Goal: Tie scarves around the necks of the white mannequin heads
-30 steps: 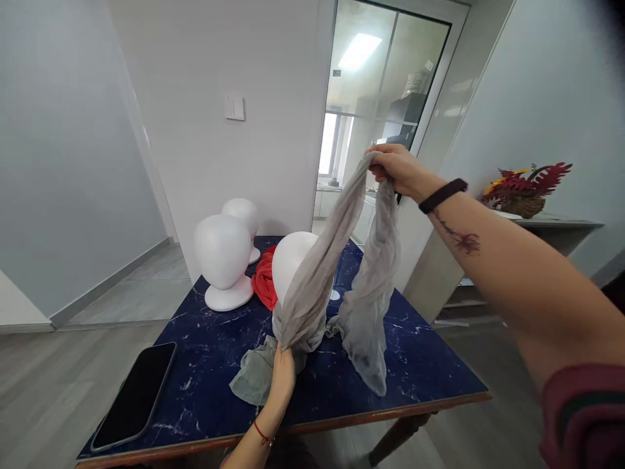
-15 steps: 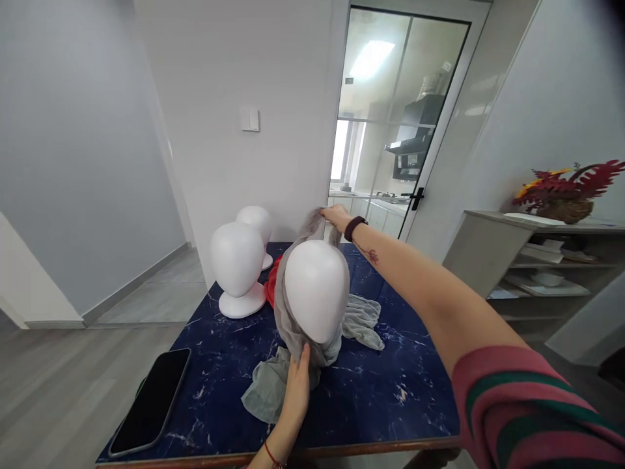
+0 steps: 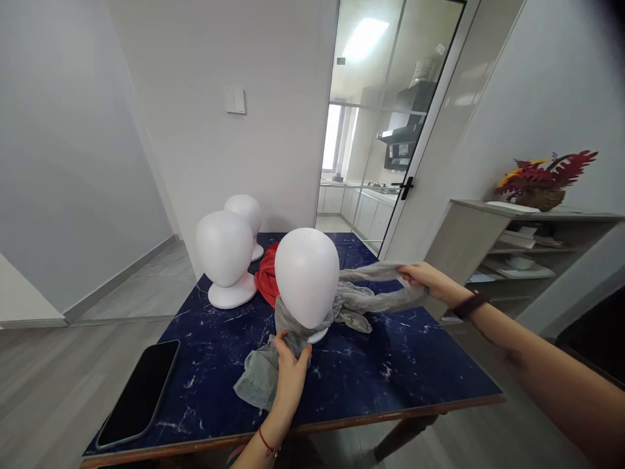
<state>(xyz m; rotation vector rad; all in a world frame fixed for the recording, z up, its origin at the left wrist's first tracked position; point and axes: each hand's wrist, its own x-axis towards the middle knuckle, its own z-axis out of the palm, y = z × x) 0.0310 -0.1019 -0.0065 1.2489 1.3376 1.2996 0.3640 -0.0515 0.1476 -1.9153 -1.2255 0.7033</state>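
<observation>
A white foam mannequin head [image 3: 306, 277] stands in the middle of a dark blue marbled table [image 3: 400, 371]. A thin grey scarf [image 3: 359, 301] is wrapped round its neck. My left hand [image 3: 290, 372] pinches the scarf at the front of the neck, where one end lies bunched on the table. My right hand [image 3: 424, 278] is closed on the other end and holds it stretched out to the right, level with the neck.
Two more white mannequin heads [image 3: 224, 253] [image 3: 243, 212] stand at the back left, with a red cloth [image 3: 266, 277] behind the middle head. A black phone [image 3: 139, 392] lies at the near left corner. A shelf with a flower basket [image 3: 537, 185] stands on the right.
My right hand brought the scarf's long end down from high above, round behind the head, and out to the right. My left hand stayed on the scarf at the neck.
</observation>
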